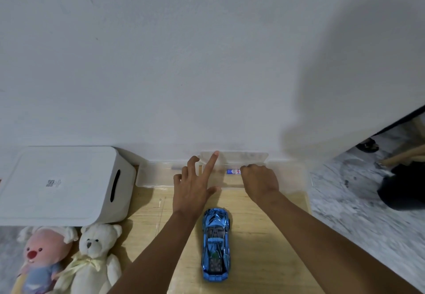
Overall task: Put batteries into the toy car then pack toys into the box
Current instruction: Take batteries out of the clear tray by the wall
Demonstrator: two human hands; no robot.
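A shiny blue toy car lies on the wooden table between my forearms, nose pointing away from me. Beyond it stands a clear plastic box against the wall, its clear flap raised. My left hand reaches over the box with fingers spread, and its index fingertip touches the flap. My right hand is curled over the box's right part, and its fingers pinch a blue and white battery.
A white lidded storage box with a slot handle stands at the left. In front of it lie a pink plush toy and a white teddy bear. A marbled floor lies beyond the table's right edge.
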